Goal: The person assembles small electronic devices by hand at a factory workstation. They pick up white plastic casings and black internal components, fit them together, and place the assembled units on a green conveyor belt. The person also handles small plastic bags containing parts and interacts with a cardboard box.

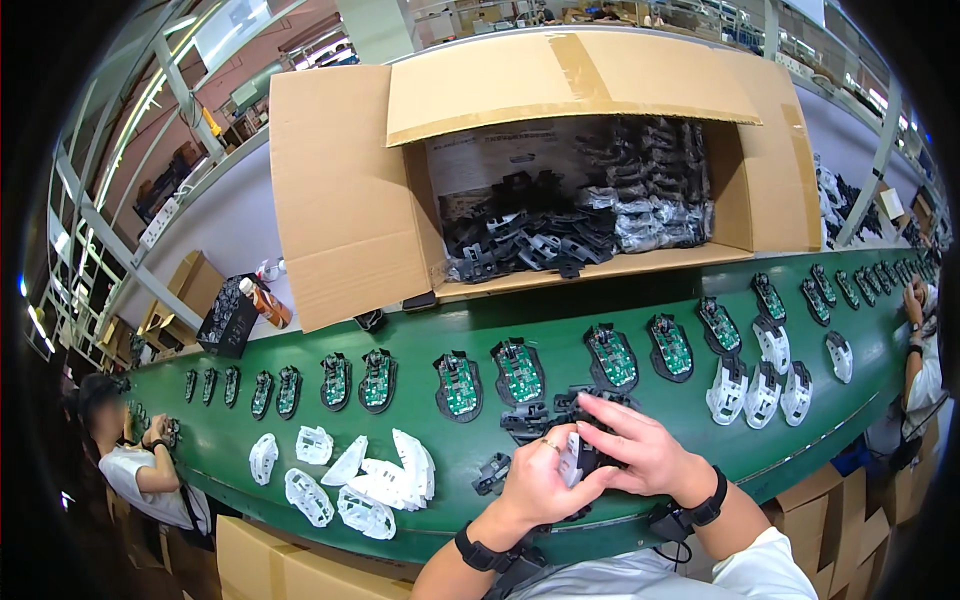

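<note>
Close to the near edge of the green table, my left hand (540,482) is closed around a small white plastic shell (571,460) with dark parts beside it. My right hand (645,452) presses on the same piece from the right, its thumb meeting the left hand and its fingers over the dark side. Most of the piece is hidden by my fingers. Just beyond my hands lie black plastic parts (525,422), and another black part (490,474) is left of my left hand. Past them stand mouse-shaped black bases with green circuit boards (518,372).
White shells lie in groups at left (365,512) and right (762,392). An open cardboard box (345,200) beyond the table holds black parts (540,240) and bagged pieces. Co-workers sit at left (150,470) and far right. A black bin (228,325) stands at the back left.
</note>
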{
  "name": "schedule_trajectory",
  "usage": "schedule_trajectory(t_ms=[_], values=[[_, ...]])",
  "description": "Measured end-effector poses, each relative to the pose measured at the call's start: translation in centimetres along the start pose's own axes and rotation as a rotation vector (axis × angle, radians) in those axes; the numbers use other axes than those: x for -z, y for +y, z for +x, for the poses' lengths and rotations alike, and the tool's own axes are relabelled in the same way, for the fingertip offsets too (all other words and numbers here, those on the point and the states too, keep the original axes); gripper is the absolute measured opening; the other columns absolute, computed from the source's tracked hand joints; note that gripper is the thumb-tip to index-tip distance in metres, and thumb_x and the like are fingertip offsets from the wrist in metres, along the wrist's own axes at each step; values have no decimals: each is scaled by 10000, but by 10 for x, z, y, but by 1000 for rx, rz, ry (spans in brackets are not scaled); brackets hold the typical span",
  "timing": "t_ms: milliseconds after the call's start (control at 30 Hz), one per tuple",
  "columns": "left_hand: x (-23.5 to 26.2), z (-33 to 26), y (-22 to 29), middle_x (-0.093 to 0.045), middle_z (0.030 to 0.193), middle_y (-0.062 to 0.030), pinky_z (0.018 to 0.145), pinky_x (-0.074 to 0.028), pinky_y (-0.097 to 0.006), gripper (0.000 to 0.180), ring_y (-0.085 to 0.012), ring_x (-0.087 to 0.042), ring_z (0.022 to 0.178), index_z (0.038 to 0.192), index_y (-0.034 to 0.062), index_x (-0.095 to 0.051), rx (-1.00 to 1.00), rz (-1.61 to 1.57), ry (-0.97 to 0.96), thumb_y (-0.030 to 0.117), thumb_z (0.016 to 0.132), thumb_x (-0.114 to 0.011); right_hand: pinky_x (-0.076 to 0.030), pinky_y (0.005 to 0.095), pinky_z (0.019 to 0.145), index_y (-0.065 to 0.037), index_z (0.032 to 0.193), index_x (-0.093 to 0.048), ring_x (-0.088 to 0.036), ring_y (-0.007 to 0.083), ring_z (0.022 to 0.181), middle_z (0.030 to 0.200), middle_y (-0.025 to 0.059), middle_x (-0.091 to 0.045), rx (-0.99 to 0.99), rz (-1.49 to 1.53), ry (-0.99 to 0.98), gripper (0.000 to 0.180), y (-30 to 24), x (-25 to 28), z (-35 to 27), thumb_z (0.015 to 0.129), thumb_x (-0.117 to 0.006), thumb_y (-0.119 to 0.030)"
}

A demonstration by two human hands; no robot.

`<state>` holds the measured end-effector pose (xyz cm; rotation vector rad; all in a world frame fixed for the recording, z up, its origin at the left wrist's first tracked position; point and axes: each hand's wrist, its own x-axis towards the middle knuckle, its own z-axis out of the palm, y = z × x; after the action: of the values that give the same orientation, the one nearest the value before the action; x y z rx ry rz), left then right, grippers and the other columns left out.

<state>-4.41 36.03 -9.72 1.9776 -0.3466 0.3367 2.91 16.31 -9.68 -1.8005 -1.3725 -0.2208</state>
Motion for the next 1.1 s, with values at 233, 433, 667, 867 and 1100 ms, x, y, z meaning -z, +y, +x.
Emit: schedule_trajectory(t_ms=[233,433,667,867,1100], values=[[-6,-1,2,-687,746,-99,556,-535,-328,501,-229,-677,590,1019,19,-654,-71,206,42,360,732,-882,-563,402,895,0,1265,-589,-691,340,1023,1168,156,-684,-291,188,36,630,-7,-11,-5,744,-867,-216],[6,4,8,-684,762,-108,592,-505,-359,178,-249,-648,627,978,19,-675,-128,254,161,165,879,-705,-577,380,876,12,1299,-603,-701,325,1041,1199,183,-686,-192,124,194,611,-13,-24,2,785,-866,-188],[16,-5,-6,-651,737,-117,643,-471,-360,155,-245,-598,650,855,-8,-675,-129,28,192,89,920,-574,-584,307,711,5,1107,-741,-749,223,784,929,145,-766,-425,357,173,236,-20,-26,-1,890,-747,-87],[21,6,2,-689,905,-144,758,-525,-348,297,-260,-649,772,1134,-39,-692,-233,162,258,183,960,-600,-553,298,677,18,985,-713,-692,183,705,804,92,-721,-408,201,415,128,-14,-11,2,912,-676,-81],[82,-7,0,-699,815,-89,658,-518,-282,145,-146,-645,697,1029,-28,-711,5,415,664,68,927,-672,-486,455,1005,13,1238,-635,-608,398,1162,1293,215,-637,-581,-782,402,355,24,73,-38,896,-652,-82]])
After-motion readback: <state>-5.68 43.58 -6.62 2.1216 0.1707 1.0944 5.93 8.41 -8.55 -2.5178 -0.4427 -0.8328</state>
